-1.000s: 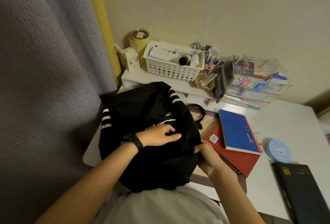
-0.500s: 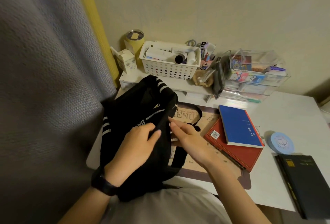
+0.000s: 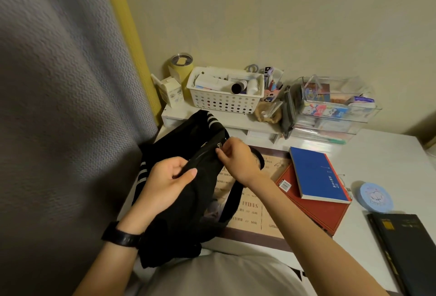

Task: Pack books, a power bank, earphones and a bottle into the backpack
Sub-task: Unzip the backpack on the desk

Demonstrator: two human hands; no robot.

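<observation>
The black backpack with white stripes stands at the desk's left edge, in front of me. My left hand grips its fabric near the top. My right hand pinches the zipper pull at the far end of the bag's top. A blue book lies on a red book to the right. A dark book lies at the desk's right front. A round pale blue case sits between them. A yellow tumbler stands at the back left.
A white perforated basket of toiletries and a clear organiser sit on a white riser at the back. A brown menu-print mat lies under the bag strap. A grey curtain hangs close on the left.
The backpack has been tipped up and turned. My right hand moved from the bag's lower right side up to the zipper pull. My left hand shifted to grip the top fabric.
</observation>
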